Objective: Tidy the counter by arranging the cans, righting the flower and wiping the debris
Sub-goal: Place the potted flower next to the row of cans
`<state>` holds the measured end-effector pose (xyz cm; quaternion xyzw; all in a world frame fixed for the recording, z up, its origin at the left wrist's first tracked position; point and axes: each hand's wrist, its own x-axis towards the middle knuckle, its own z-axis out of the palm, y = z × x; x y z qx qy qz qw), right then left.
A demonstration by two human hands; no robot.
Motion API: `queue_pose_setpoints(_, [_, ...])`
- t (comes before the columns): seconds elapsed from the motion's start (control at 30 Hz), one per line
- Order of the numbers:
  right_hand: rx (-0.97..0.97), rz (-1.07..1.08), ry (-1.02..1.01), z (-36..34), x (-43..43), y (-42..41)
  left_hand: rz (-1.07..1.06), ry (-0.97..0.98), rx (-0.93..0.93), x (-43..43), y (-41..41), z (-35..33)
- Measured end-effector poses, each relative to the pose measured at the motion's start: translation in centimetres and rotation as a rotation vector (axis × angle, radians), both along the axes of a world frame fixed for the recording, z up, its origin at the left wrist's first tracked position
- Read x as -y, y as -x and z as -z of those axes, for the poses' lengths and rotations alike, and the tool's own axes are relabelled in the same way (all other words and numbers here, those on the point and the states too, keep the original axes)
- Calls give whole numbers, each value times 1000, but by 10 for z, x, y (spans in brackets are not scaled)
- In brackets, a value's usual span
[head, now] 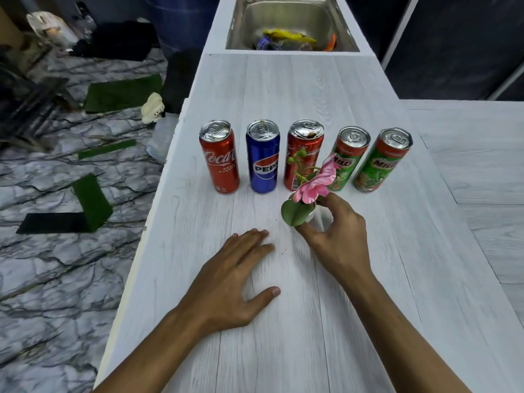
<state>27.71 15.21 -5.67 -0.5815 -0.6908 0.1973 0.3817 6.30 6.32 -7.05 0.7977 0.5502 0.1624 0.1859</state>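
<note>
The thumb and forefinger of the right hand (pixel 338 239) curl round a small white pot (pixel 315 213), pinching it from the 4 o'clock side; its other fingers are hidden. The pot carries a pink flower (pixel 317 184) leaning toward 12 o'clock and a broad green leaf (pixel 295 212) drooping toward 8. Whether the pot's base rests on the counter (pixel 283 89) cannot be told. At 8 o'clock from the pot the left hand (pixel 235 268) lies palm down on the white wood-grain surface, fingers straight and close together, thumb spread toward 3 o'clock. A few dark specks of debris (pixel 283 252) lie between the hands. Just beyond the flower, five cans stand upright in a row, each apart from the next, from 9 to 3 o'clock: Coca-Cola can (pixel 221 157), Pepsi can (pixel 263 157), second red can (pixel 303 146), first Milo can (pixel 351 148), second Milo can (pixel 380 163). Open counter stretches past them to a steel sink (pixel 292 21) at 12 o'clock. The counter's edge runs at 9 o'clock from the left hand, a strip of surface between, above a marble-patterned floor (pixel 56 251). Toward 3 o'clock the counter widens into a side wing.
</note>
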Motion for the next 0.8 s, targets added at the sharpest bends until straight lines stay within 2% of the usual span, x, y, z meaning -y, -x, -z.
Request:
queue_pose_setpoints(0.37, [41,43,-39,7,-6,10,-5,1,-13,0,1,8])
queue_pose_setpoints(0.8, [86,51,65,8,-4,13,-12,19,-15,-1,1,8])
